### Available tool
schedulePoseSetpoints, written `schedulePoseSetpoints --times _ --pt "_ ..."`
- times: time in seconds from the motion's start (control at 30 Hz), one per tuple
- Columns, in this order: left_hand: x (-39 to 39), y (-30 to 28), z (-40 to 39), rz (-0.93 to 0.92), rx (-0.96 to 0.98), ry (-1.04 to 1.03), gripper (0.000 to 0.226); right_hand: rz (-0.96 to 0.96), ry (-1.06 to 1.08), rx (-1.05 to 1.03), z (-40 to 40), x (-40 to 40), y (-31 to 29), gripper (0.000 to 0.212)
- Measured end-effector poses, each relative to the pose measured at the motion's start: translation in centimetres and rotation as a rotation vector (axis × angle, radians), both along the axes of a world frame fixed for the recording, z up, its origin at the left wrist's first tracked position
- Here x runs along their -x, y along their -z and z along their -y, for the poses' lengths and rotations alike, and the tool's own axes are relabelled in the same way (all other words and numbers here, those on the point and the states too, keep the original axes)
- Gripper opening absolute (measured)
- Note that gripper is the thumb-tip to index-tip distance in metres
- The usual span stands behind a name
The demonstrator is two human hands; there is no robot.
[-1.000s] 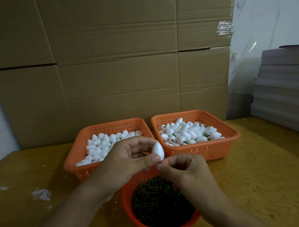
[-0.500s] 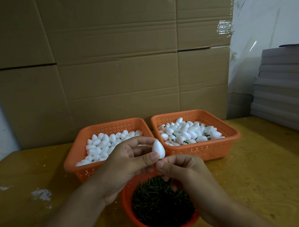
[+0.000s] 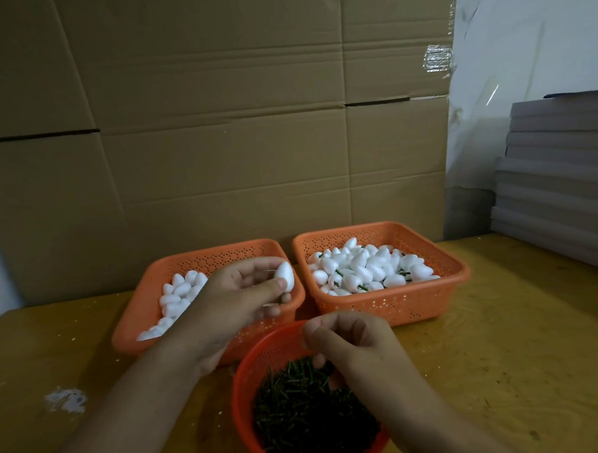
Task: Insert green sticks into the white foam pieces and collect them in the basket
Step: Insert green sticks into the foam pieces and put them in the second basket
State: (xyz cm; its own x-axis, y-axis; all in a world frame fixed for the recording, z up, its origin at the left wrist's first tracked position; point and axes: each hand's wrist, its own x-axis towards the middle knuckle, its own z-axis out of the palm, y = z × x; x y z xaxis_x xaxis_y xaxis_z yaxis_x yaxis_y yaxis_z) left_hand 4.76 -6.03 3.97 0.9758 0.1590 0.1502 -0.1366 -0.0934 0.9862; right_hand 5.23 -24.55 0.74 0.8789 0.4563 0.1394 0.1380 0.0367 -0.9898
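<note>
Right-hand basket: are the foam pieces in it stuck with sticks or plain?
Partly stuck: green stick ends poke out among the foam pieces in the right basket; most hide theirs.

We see a dim, warm-toned scene with soft light from above. The white foam pieces [image 3: 368, 268] are the brightest spots, slightly washed out. Soft shadows pool under the baskets [image 3: 390, 304] on the surface [image 3: 502, 354]. Tape [image 3: 438, 58] glints on the cardboard [image 3: 218, 127]. Wide-angle bending curves the edges; the forearms look soft.
</note>
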Motion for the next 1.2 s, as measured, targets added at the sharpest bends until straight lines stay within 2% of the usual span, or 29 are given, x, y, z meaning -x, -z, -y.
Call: schedulePoseSetpoints --times 0.13,0.23,0.33,0.43,0.5,0.57,0.63,0.7,0.73,0.9,0.97,1.2 --pt "-3.7 -0.5 1.2 -0.108 -0.251 0.064 0.018 -0.024 -0.015 -0.029 -0.1 0.0 0.0 0.022" --pt "-6.9 -1.1 3.0 -0.193 -0.323 0.066 0.018 -0.026 -0.009 -0.048 0.0 -0.2 -0.1 0.021" --pt "-9.6 -2.2 4.9 -0.222 -0.158 0.095 0.018 -0.022 -0.005 -0.05 -0.1 -0.2 -0.1 0.022" --pt "-11.4 -3.2 6.0 -0.135 0.074 0.119 0.038 -0.026 -0.006 -0.048 -0.1 -0.3 -0.1 0.021" --pt "-12.0 -3.1 5.6 -0.102 0.063 0.113 0.04 -0.023 -0.011 -0.052 0.1 -0.3 -0.1 0.02" --pt "-12.0 -2.2 4.1 -0.086 -0.111 0.047 0.028 -0.017 -0.015 -0.048 0.2 -0.4 -0.1 0.021" --pt "-11.5 -1.2 1.4 -0.068 -0.37 -0.091 0.011 -0.011 -0.026 -0.041 0.2 -0.3 -0.1 0.023" --pt "-11.0 -0.2 -2.1 -0.112 -0.619 -0.201 0.011 -0.008 -0.034 -0.028 0.2 -0.2 0.0 0.024" --pt "-10.6 0.0 -3.8 -0.182 -0.753 -0.217 0.012 -0.01 -0.032 -0.026 0.2 -0.2 0.0 0.023" --pt "-7.8 0.8 -8.9 -0.693 -1.286 -0.13 0.049 -0.026 -0.02 -0.042 0.1 -0.2 0.1 0.02" --pt "-7.7 1.4 -9.8 -0.724 -1.37 -0.105 0.051 -0.02 -0.021 -0.042 0.1 -0.1 0.1 0.021" --pt "-8.0 2.6 -9.9 -0.615 -1.37 -0.106 0.028 -0.014 -0.031 -0.043 0.2 -0.1 0.0 0.022"
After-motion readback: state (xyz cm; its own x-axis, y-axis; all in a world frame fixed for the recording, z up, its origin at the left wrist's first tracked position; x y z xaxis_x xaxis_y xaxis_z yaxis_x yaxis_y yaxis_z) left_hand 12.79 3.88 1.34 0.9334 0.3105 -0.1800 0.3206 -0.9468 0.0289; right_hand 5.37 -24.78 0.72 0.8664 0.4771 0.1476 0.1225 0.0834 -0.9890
